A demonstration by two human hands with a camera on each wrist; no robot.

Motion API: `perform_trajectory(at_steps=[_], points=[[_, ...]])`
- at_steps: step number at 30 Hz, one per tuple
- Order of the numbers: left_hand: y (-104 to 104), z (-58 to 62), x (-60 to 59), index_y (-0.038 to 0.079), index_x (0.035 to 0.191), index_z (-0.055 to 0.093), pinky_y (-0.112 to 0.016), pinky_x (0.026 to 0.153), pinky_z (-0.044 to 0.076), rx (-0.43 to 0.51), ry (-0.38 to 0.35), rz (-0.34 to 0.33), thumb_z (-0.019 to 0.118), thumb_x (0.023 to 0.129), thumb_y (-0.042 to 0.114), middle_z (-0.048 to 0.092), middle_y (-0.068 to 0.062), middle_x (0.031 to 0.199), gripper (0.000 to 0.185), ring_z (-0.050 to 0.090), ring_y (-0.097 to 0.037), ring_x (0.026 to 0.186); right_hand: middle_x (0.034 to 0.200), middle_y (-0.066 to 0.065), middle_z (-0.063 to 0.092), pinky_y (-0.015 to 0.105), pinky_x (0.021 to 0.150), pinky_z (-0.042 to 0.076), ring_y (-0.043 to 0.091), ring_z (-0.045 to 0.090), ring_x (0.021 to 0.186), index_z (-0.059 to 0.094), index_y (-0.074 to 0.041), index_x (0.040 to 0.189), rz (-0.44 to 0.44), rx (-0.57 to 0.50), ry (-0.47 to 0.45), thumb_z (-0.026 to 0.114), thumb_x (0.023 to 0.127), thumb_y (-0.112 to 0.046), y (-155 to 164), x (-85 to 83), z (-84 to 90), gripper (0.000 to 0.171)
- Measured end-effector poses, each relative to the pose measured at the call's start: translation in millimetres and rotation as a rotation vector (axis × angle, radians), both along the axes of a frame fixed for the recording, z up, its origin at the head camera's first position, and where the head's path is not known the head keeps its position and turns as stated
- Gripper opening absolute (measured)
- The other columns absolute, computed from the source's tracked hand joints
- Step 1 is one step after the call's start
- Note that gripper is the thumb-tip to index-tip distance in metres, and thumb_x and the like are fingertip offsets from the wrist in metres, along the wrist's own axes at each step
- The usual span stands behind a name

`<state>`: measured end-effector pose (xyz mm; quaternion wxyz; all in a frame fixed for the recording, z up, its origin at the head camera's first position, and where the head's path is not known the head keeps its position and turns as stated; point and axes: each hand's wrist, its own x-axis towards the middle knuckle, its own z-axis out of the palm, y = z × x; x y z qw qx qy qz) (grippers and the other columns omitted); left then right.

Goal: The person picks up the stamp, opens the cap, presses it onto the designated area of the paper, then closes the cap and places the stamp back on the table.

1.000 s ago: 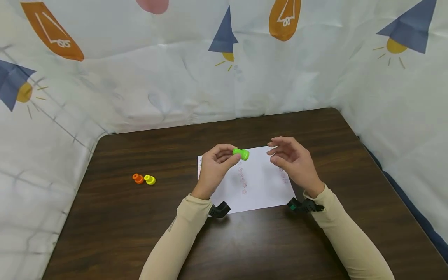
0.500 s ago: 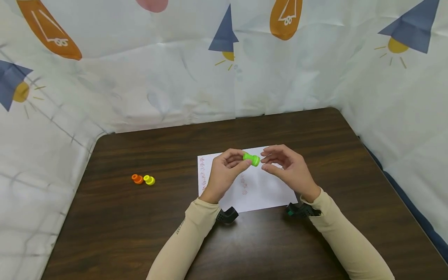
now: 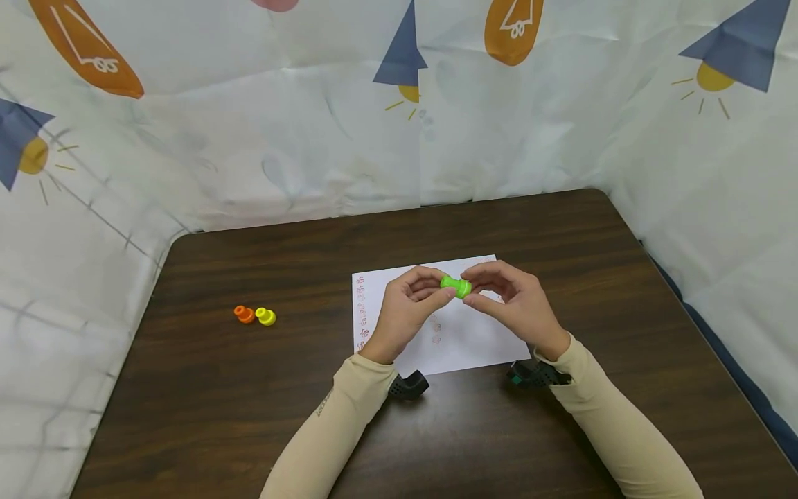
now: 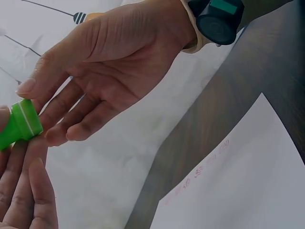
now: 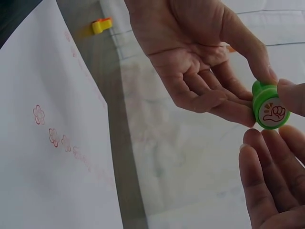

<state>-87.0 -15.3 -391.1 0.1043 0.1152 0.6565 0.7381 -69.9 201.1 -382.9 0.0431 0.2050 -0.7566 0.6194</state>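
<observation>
A small green toy stamp [image 3: 456, 286], waisted in the middle, is held over the sheet of paper [image 3: 474, 339]. My left hand [image 3: 404, 308] pinches its narrower end between thumb and fingers. From the other side, the thumb and fingertips of my right hand [image 3: 516, 298] grip the wider end. In the right wrist view the stamp's round end [image 5: 272, 113] faces the camera and bears a thumbs-up picture. The left wrist view shows the right thumb [image 4: 27, 87] on the stamp's rim. Rows of red flower prints [image 5: 39, 115] mark the paper.
An orange stamp [image 3: 244, 314] and a yellow stamp [image 3: 266, 317] stand side by side on the dark wooden table [image 3: 187, 395], left of the paper. A white patterned cloth [image 3: 299, 152] hangs behind the table and along its sides.
My left hand has carried the green stamp rightward and slightly down. My right hand has come down to meet it, and its fingers now hold the stamp's wider end.
</observation>
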Motion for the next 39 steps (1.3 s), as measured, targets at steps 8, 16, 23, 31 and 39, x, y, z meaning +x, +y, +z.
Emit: perform_trajectory(at_steps=[8,16,23,31,39], points=[[0.4,-1.1,1.0,0.005,0.113,0.069,-0.027,0.091,0.063,0.004,-0.002,0.003,0.077,0.09,0.014,0.074,-0.003,0.105,0.026,0.075,-0.011,0.095,0.112,-0.01,0.072,0.022,0.091,0.061,0.01,0.072,0.099,0.07,-0.002,0.117,-0.015,0.01,0.009,0.079,0.085,0.006,-0.5,1.5,1.9,0.034],[1.1,-1.5,2.2,0.005,0.114,0.069,-0.026,0.092,0.063,0.008,0.012,0.003,0.077,0.091,0.014,0.074,-0.004,0.106,0.026,0.074,-0.011,0.096,0.11,-0.009,0.073,0.025,0.09,0.063,0.01,0.072,0.098,0.071,-0.002,0.115,-0.022,-0.004,0.024,0.08,0.085,0.006,-0.5,1.9,0.7,0.032],[0.9,0.2,3.3,0.004,0.115,0.069,-0.026,0.091,0.063,0.008,0.017,0.012,0.077,0.091,0.012,0.074,-0.005,0.107,0.026,0.074,-0.01,0.097,0.108,-0.011,0.074,0.024,0.089,0.063,0.01,0.072,0.096,0.072,0.0,0.113,-0.021,-0.016,0.047,0.079,0.084,0.008,-1.3,2.1,1.3,0.031],[1.5,1.0,4.1,0.002,0.116,0.069,-0.024,0.09,0.062,0.018,0.018,0.022,0.077,0.091,0.01,0.074,-0.001,0.105,0.027,0.074,-0.009,0.097,0.108,-0.011,0.074,0.024,0.087,0.063,0.009,0.073,0.096,0.072,0.002,0.112,-0.028,-0.033,0.06,0.08,0.084,0.008,-3.5,2.9,1.9,0.03],[2.5,1.6,4.6,0.001,0.116,0.068,-0.024,0.09,0.062,0.024,0.017,0.02,0.077,0.091,0.01,0.074,0.0,0.105,0.028,0.074,-0.008,0.097,0.108,-0.012,0.075,0.026,0.087,0.063,0.008,0.074,0.095,0.073,0.003,0.112,-0.044,-0.052,0.063,0.08,0.083,0.007,-4.4,3.5,2.2,0.03]])
